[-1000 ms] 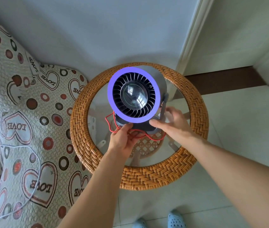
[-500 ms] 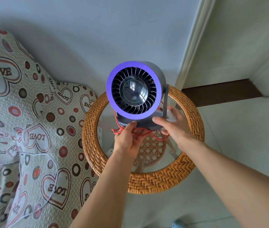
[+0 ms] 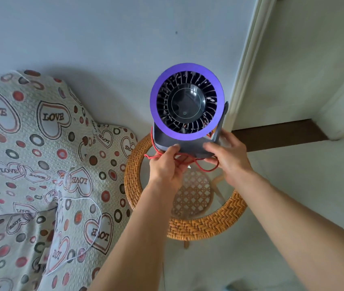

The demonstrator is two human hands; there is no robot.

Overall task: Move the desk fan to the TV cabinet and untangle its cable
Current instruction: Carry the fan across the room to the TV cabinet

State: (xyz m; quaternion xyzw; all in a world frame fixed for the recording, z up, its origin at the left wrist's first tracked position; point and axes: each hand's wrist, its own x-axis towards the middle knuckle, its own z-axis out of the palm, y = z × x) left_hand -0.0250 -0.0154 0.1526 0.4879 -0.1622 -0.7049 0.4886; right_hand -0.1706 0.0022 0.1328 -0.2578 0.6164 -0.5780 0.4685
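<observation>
- While both hands hold the fan up in front of the wall, the sofa cover point(image 3: 30, 164) printed with hearts and "LOVE" fills the space out to the left of the left hand, with a thin white cord point(image 3: 95, 234) lying loose on it.
- Below and just behind the hands sits the round wicker counter point(image 3: 204, 227) with its glass top; the fan appears lifted clear of it.
- Above the hands is the desk fan point(image 3: 187, 107), purple-ringed with a dark grille, tilted face toward the camera, its grey base resting in the fingers.
- At the base's near-left edge, the left hand point(image 3: 168, 166) is closed on the base and on a bunch of cable.
- Opposite it, the right hand point(image 3: 230, 158) is closed around the base's right corner, beside the stand's upright arm.
- Under and between the hands, the red cable point(image 3: 200, 166) hangs in tangled loops, running up the base's left side.
- Judgement: a fan like this is probably light, rigid plastic and a bit top-heavy, so the base is the sound hold; the grille looks less sturdy. Soft, limp cable may snag the wicker rim, so keep it gathered.
</observation>
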